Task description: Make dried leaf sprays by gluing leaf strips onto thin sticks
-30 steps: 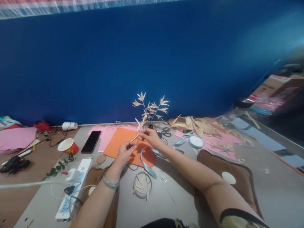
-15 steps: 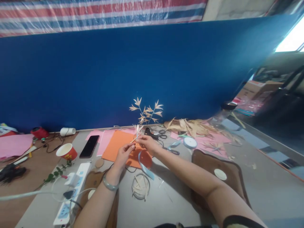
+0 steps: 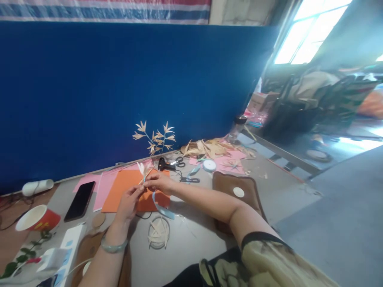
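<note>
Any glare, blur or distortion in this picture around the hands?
Head view: bright window is blown out, hazing its surroundings; left hand and right hand, pinching the pale straw sprig, look sharp; patterned sleeve at the bottom is stretched and soft.

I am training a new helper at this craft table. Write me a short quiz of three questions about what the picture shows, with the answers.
1. True or false: the black phone lies on the orange sheet.
2. What do the left hand and the right hand pinch together? A) scissors B) a pale straw sprig C) a red cup
3. Fill in: the light blue ribbon curls down from under the ____ hand.

Key: 1 false, it lies on the table to the left of the sheet; 2 B; 3 right.
</note>
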`<action>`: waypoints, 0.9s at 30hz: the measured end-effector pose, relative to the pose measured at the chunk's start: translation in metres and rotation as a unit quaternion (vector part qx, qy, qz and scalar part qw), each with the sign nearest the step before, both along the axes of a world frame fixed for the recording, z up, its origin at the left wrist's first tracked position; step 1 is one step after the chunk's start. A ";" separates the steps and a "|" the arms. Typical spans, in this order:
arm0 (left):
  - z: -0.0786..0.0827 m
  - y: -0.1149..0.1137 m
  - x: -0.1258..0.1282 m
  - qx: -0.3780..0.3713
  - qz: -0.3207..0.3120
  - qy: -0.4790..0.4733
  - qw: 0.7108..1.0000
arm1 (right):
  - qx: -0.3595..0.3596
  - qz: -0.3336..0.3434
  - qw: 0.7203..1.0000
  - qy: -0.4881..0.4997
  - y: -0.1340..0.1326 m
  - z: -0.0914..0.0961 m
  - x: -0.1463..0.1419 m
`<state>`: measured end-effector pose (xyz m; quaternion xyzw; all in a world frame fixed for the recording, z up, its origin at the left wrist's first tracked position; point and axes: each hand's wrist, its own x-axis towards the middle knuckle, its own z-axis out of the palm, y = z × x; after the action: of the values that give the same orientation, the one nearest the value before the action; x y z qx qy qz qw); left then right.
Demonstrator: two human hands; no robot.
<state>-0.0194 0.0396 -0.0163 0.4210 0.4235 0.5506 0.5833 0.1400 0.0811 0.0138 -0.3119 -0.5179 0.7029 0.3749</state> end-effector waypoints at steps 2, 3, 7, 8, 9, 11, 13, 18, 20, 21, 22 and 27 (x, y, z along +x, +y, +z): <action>-0.003 0.001 -0.002 0.020 0.016 0.023 0.999 | 0.004 -0.010 1.000 -0.002 -0.002 0.002 0.000; -0.004 0.002 -0.003 0.029 0.024 0.034 0.999 | 0.009 -0.016 1.000 -0.007 -0.002 0.002 -0.001; -0.007 0.002 -0.004 0.051 0.048 0.074 0.995 | 0.058 -0.029 0.996 -0.054 -0.003 0.000 -0.001; -0.007 0.002 -0.004 0.051 0.050 0.082 0.994 | 0.069 -0.032 0.995 -0.067 -0.003 -0.001 0.000; -0.007 0.001 -0.003 0.051 0.052 0.088 0.993 | 0.076 -0.034 0.994 -0.078 -0.002 -0.001 0.001; -0.007 0.000 -0.001 0.047 0.047 0.097 0.993 | 0.087 -0.034 0.991 -0.097 -0.002 -0.003 0.004; -0.008 -0.001 0.001 0.040 0.041 0.102 0.993 | 0.096 -0.031 0.988 -0.118 -0.003 -0.005 0.009; -0.010 -0.003 0.008 0.022 0.006 0.128 0.991 | 0.122 -0.020 0.977 -0.174 -0.012 -0.003 0.023; -0.009 -0.004 0.011 0.016 -0.016 0.141 0.990 | 0.171 -0.022 0.962 -0.212 -0.017 0.002 0.032; -0.007 -0.005 0.012 0.014 -0.022 0.146 0.989 | 0.206 -0.029 0.947 -0.244 -0.019 0.005 0.040; -0.005 -0.006 0.012 0.011 -0.021 0.150 0.988 | 0.242 -0.043 0.927 -0.284 -0.020 0.009 0.049; 0.001 -0.009 0.008 -0.032 0.025 0.141 0.989 | 0.265 -0.158 0.841 -0.446 -0.012 0.028 0.137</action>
<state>-0.0111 0.0307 -0.0158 0.4644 0.5293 0.4867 0.5170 0.2774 0.0686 0.0422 -0.5580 -0.7390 0.2556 0.2779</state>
